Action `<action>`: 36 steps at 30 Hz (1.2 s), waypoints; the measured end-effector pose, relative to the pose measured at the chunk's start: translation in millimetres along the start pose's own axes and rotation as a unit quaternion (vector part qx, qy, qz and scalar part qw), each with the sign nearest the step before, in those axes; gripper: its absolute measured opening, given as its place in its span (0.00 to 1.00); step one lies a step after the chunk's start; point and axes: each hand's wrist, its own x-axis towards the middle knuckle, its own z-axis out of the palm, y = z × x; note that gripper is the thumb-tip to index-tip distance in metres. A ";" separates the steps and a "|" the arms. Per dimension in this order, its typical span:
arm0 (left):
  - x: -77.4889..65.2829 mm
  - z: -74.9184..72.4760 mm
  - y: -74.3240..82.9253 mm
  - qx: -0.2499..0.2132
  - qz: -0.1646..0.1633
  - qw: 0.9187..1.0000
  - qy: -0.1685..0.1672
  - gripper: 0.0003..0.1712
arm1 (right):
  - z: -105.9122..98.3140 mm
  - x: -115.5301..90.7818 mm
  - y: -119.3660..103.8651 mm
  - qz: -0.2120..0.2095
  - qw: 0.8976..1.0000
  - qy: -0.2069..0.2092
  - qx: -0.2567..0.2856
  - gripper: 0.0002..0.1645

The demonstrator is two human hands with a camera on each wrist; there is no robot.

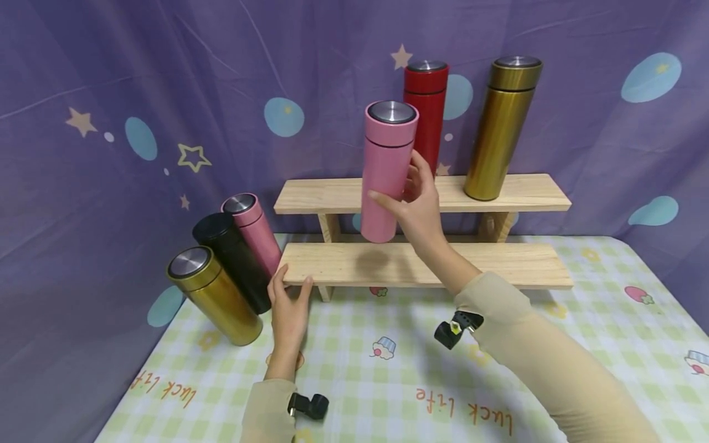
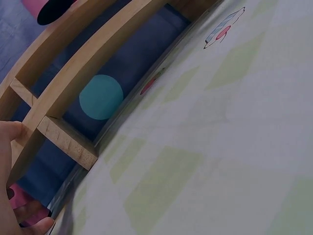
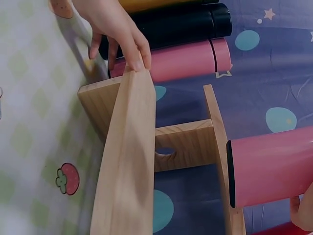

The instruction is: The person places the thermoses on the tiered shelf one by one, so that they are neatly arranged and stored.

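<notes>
My right hand (image 1: pixel 423 209) grips a pink thermos bottle (image 1: pixel 389 160) round its body, holding it nearly upright in front of the upper board of a two-tier wooden shelf (image 1: pixel 321 195). In the right wrist view the dark base of this pink thermos (image 3: pixel 274 169) shows beside the upper board. My left hand (image 1: pixel 289 317) holds the left front corner of the lower board (image 1: pixel 343 264), its thumb (image 2: pixel 12 131) against the front edge. On the upper board a red thermos (image 1: pixel 426 117), partly hidden, stands behind the pink one. A gold thermos (image 1: pixel 503 129) stands further right.
Left of the shelf stand a second pink thermos (image 1: pixel 256 231), a black thermos (image 1: pixel 235 261) and another gold thermos (image 1: pixel 216 295), close together. A checked cloth (image 1: pixel 354 344) covers the table, and a purple curtain (image 1: pixel 194 92) hangs behind.
</notes>
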 end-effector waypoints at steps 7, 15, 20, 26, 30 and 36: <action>0.4 -0.8 -1.1 -0.001 0.005 1.000 0.001 0.40 | 15.7 11.1 -0.2 -0.014 1.000 -0.004 0.009 0.48; 0.5 -1.0 -1.6 -0.001 0.002 1.000 0.002 0.39 | 26.4 25.1 -1.7 -0.002 1.000 0.005 -0.005 0.49; 0.0 -0.7 0.0 -0.002 0.006 1.000 0.000 0.40 | 29.8 32.1 -4.4 0.008 1.000 0.012 -0.003 0.50; 0.7 -0.9 1.0 0.003 0.008 1.000 -0.003 0.40 | 33.4 40.2 -4.1 0.027 0.999 0.023 -0.016 0.52; 1.3 -0.5 1.1 0.002 0.008 1.000 -0.005 0.40 | 37.1 47.2 -0.8 0.016 0.999 0.023 -0.017 0.51; 0.1 -0.7 1.8 -0.002 0.004 1.000 -0.002 0.40 | 44.2 57.8 6.1 -0.005 0.999 0.020 -0.039 0.52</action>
